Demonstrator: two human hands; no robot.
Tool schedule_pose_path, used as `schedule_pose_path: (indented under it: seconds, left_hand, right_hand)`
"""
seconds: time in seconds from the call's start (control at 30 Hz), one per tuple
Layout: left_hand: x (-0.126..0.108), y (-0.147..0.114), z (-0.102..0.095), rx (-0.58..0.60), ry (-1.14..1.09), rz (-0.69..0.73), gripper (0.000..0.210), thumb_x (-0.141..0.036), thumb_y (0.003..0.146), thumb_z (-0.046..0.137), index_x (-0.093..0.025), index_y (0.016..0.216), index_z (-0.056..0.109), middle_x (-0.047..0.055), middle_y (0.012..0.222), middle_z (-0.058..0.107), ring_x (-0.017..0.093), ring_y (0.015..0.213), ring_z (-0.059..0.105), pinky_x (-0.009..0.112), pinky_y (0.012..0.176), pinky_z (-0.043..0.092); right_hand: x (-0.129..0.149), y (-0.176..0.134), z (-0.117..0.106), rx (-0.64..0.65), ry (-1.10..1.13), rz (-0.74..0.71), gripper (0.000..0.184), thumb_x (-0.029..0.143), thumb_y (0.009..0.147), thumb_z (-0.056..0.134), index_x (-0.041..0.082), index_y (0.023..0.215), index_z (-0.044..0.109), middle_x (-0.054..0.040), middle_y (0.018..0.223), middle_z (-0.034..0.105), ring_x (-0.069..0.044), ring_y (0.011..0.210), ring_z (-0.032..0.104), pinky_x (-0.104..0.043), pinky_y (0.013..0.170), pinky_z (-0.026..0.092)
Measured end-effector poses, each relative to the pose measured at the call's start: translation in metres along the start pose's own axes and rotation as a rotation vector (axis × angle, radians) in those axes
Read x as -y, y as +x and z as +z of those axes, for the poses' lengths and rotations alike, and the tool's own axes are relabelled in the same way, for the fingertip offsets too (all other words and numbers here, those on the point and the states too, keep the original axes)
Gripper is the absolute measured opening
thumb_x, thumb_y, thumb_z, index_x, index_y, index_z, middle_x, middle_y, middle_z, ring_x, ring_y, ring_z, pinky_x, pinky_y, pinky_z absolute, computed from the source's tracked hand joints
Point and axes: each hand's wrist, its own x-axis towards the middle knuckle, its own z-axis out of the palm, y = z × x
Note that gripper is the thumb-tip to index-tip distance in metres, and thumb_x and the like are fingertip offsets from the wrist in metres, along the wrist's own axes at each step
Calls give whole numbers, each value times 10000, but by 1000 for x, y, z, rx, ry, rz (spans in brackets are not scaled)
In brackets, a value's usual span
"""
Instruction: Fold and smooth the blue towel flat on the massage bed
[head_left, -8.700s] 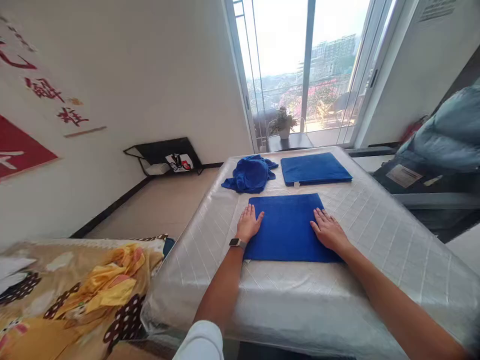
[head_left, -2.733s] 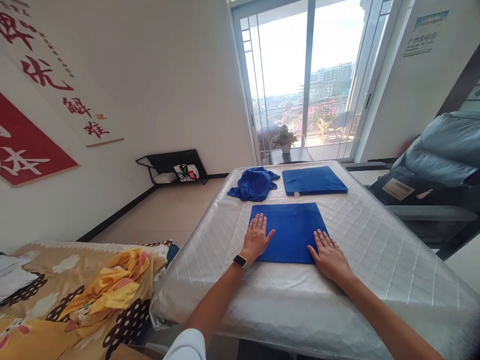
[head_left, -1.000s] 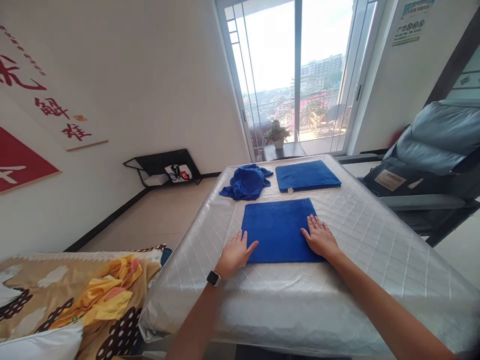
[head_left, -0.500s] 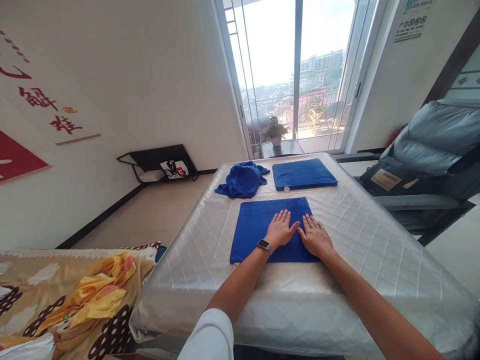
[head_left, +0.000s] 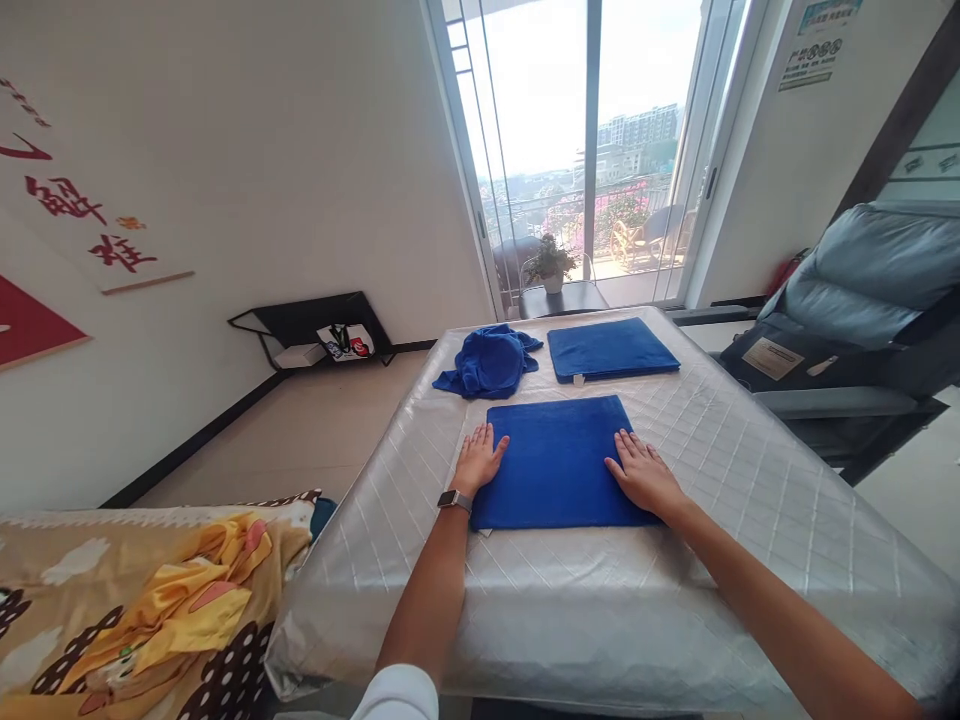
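The folded blue cloth (head_left: 559, 465) lies flat on the quilted mattress (head_left: 570, 600), near its front edge, and both hands are upon it. The left hand (head_left: 478, 462), with a watch (head_left: 455, 500) on its wrist, rests at the left border of the cloth, and the right hand (head_left: 643, 472) rests at the right border. The fingers of both hands are stretched and lie flat; they grasp nothing. I think the hands are placed on opposite sides so that the cloth is pressed evenly and its borders remain straight. Behind it, toward the right, lies a second folded cloth (head_left: 611, 350), apart from the first one, with a small white label (head_left: 578, 380) at its front edge. To the left of this is a crumpled blue cloth (head_left: 491, 365), in a loose heap. Probably these two are placed farther back in order to leave the near area free for the hands.
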Motion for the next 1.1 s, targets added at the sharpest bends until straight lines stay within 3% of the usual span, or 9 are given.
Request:
schedule_pose_path:
  seconds: [0.13,0.3,0.47,0.63,0.8,0.93,1.1]
  left_hand:
    - [-2,0,-1,-29,-14,11,815,-622,1015,77,-54,1568,264,164,1633,263,254,1525,213,438,1241,140]
    - [-1,0,-1,-47,-24,16,824,-634,1010,74,-58,1554,300,181,1619,294,266,1514,248,442,1235,161]
    - [0,0,0,-83,-15,24,804,-635,1013,98,-81,1549,328,177,1605,329,270,1504,276,448,1232,181]
    - [5,1,4,-98,0,45,758,-610,1026,116,-108,1549,336,161,1602,343,268,1494,302,463,1225,212]
    - [4,2,3,-136,30,9,728,-586,1036,126,-113,1531,370,155,1590,375,258,1490,311,444,1231,201]
    - [-22,-8,-3,-261,44,39,689,-558,1043,149,-129,1495,441,140,1566,423,248,1485,321,410,1241,203]
    - [-91,-21,-4,-175,9,444,616,-555,1049,221,-204,1513,425,84,1562,441,217,1474,346,395,1225,277]
  right_hand:
    - [-4,14,-16,79,-32,21,725,496,1004,216,76,1595,249,-105,1666,183,-241,1535,157,-443,1238,161]
    - [-4,69,-34,48,-13,13,725,483,1012,165,57,1595,232,-115,1669,171,-245,1536,145,-437,1236,152]
    - [-8,107,-19,-6,28,37,727,493,1016,141,63,1596,227,-118,1667,190,-224,1537,140,-411,1233,162]
    - [-15,108,2,-91,30,31,730,499,1014,184,57,1592,240,-102,1665,207,-210,1536,142,-384,1241,124]
    - [-11,104,-1,-94,54,47,713,484,1022,177,62,1593,239,-108,1662,216,-202,1535,145,-378,1240,114]
    - [-7,103,-5,-94,78,63,715,470,1023,189,34,1587,237,-123,1660,212,-217,1531,162,-378,1239,117]
    - [-6,104,-4,-90,116,65,713,473,1026,187,38,1588,240,-133,1661,198,-213,1533,153,-374,1237,107]
